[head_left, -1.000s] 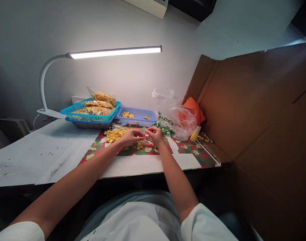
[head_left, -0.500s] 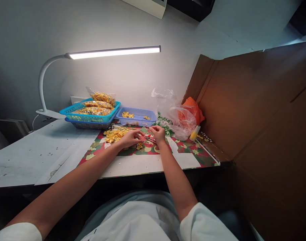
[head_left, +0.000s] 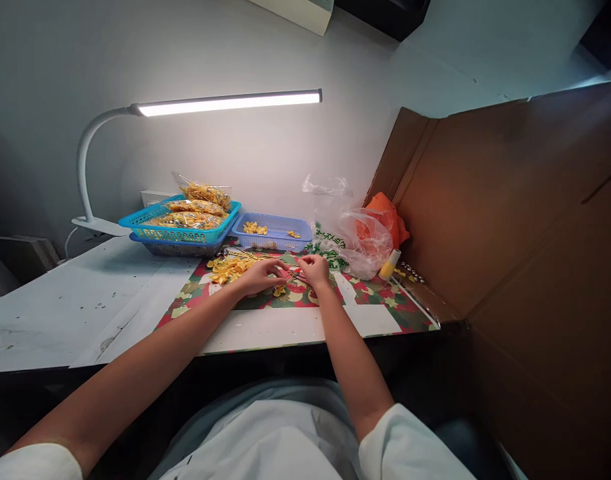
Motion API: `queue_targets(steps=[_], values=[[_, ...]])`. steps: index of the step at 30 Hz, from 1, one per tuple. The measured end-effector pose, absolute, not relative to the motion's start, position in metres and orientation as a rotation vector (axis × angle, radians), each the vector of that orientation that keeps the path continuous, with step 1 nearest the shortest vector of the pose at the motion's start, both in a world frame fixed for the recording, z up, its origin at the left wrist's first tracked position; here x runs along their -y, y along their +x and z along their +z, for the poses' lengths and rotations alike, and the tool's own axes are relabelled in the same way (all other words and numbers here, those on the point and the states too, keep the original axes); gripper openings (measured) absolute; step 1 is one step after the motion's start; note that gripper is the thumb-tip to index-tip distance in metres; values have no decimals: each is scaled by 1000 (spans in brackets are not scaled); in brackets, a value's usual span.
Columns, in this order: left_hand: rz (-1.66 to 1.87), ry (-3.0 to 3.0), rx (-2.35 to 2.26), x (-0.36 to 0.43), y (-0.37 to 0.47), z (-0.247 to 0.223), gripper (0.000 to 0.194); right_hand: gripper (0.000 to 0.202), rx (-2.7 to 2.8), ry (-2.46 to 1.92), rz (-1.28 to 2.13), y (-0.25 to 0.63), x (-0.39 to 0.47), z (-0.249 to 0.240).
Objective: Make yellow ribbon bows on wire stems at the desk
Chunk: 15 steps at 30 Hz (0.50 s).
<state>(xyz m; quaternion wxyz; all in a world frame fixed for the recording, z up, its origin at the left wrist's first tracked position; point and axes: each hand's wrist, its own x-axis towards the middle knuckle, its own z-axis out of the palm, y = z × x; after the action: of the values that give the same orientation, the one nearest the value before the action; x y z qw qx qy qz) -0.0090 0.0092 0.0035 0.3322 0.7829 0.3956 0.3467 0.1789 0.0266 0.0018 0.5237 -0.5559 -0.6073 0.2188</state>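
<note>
My left hand [head_left: 263,276] is closed in a pinch above the patterned table cover, its fingertips pointing right. Close by, my right hand [head_left: 315,269] pinches with thumb and forefinger, a small gap from the left fingertips. What either hand grips is too small to make out. Just below the left fingertips lies a small yellow flower piece [head_left: 279,291]. Thin metal tools, perhaps tweezers or pliers [head_left: 299,277], show between the hands, partly hidden by the right one. A pile of yellow flower pieces [head_left: 229,270] spreads on the cover left of my left hand.
A turquoise basket [head_left: 180,235] of bagged yellow pieces sits behind on the left. Beside it, a blue-violet basket [head_left: 273,241] holds a few pieces. Plastic bags [head_left: 368,240], a yellow-and-white bottle [head_left: 389,265] and a tall cardboard sheet [head_left: 525,213] stand right. A lit lamp [head_left: 230,104] hangs over.
My right hand has shifted very slightly down. The left hand stays about where it was, and the things around are unmoved.
</note>
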Motion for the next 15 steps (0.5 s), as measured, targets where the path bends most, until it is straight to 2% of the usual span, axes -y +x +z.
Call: queue_targets(steps=[6,10,15], values=[[896,2059,-1034,-9,-9,4,45,18,1412,-1279,671,179,-29,-1],[888,2042,-1029,-8,-9,4,41,9,1652,-1213,465,179,-20,7],[911,2004,-959,-8,-9,3,34,8,2092,-1166,338,180,-6,18]])
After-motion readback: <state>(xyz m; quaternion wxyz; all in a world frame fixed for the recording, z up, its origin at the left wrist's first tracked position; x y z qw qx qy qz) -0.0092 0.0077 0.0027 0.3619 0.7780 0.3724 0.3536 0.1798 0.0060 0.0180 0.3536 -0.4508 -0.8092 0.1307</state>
